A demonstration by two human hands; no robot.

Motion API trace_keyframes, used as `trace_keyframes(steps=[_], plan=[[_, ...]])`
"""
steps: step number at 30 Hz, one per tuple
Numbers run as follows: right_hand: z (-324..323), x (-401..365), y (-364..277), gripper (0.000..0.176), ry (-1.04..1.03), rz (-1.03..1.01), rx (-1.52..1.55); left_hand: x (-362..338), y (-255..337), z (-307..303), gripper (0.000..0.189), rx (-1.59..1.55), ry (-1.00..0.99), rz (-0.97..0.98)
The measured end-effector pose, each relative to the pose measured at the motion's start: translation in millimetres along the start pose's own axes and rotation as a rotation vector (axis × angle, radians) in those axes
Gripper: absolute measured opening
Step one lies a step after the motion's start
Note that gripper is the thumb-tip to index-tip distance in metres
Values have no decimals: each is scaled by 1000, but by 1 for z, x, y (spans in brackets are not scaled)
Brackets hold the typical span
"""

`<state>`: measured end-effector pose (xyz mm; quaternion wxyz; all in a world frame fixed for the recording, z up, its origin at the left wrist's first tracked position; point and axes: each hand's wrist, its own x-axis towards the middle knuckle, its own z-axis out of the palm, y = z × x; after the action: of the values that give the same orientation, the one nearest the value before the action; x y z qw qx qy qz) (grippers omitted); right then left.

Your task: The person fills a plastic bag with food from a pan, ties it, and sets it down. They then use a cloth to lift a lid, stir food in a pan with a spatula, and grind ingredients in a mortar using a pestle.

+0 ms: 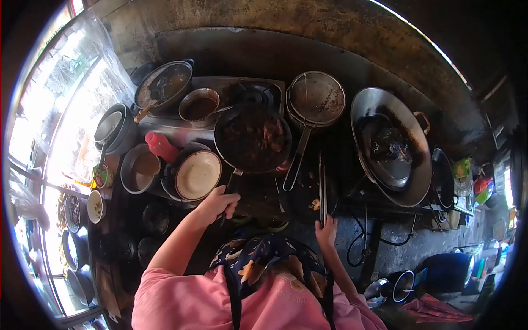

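My left hand (219, 204) is wrapped round the handle of a dark frying pan (228, 157). Dark reddish-brown pieces of food (267, 135) lie in that pan, which is over the front of the stove. My right hand (326, 231) grips a pair of long metal tongs (322, 190), pointing away from me. Under the tongs is a dark, shadowed surface, perhaps another pan, with a small yellowish piece of food (315, 204) on it. Between the frying pan and the tongs rests a long-handled strainer (316, 99) over a pot.
A large wok (360, 104) stands to the right. On the left are a cream bowl (198, 175), a red bottle (161, 146), a saucepan (132, 179) and a small pot of brown sauce (199, 107). Behind them sits a wide pan (165, 85). A hose (360, 250) hangs at lower right.
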<state>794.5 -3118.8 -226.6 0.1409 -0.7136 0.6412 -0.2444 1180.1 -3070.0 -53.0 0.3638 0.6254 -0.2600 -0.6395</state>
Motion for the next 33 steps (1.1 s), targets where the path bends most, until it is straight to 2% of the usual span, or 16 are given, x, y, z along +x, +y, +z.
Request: trace_keyframes(steps=[2, 3, 5, 7, 8, 10, 17, 19, 21, 22, 23, 25, 26, 28, 32, 33], plan=[[-23, 23, -56, 44, 259, -177, -327, 28, 0, 0, 17, -292, -4, -3], [-12, 35, -64, 44, 266, -176, -334, 38, 4, 0, 17, -293, -13, 1], [13, 54, -74, 50, -65, 185, 652, 58, 12, 0, 16, -391, -43, 24], [-6, 73, -128, 42, -425, 545, 1192, 89, 15, -3, 16, -415, -67, 40], [-6, 82, -142, 42, -422, 544, 1186, 106, 18, -5, 16, -437, -79, 60], [-3, 92, -160, 35, -608, 720, 1443, 139, 24, -7, 16, -447, -85, 88], [4, 85, -152, 27, -509, 728, 1410, 226, 51, -19, 14, -547, -112, 166], [4, 82, -146, 26, -435, 667, 1370, 220, 60, -22, 19, -553, -135, 131], [-1, 82, -143, 27, -378, 677, 1371, 203, 64, -24, 28, -583, -19, 105], [-3, 83, -142, 28, -332, 677, 1372, 226, 37, -40, 37, -420, -3, 201], [-4, 84, -141, 28, -323, 676, 1376, 250, 10, -35, 37, -414, -10, 203], [-5, 83, -137, 28, -231, 683, 1345, 282, -35, -28, 40, 488, 1068, 363], [-5, 82, -135, 28, -227, 685, 1343, 286, -40, -30, 40, 489, 1064, 363], [-5, 82, -130, 29, -180, 696, 1320, 287, -44, -33, 41, 470, 792, 417], [-5, 78, -126, 28, -156, 694, 1290, 292, -35, -28, 36, 377, 829, 327], [-5, 77, -126, 26, -163, 700, 1265, 300, -33, -27, 35, -287, 839, 86]])
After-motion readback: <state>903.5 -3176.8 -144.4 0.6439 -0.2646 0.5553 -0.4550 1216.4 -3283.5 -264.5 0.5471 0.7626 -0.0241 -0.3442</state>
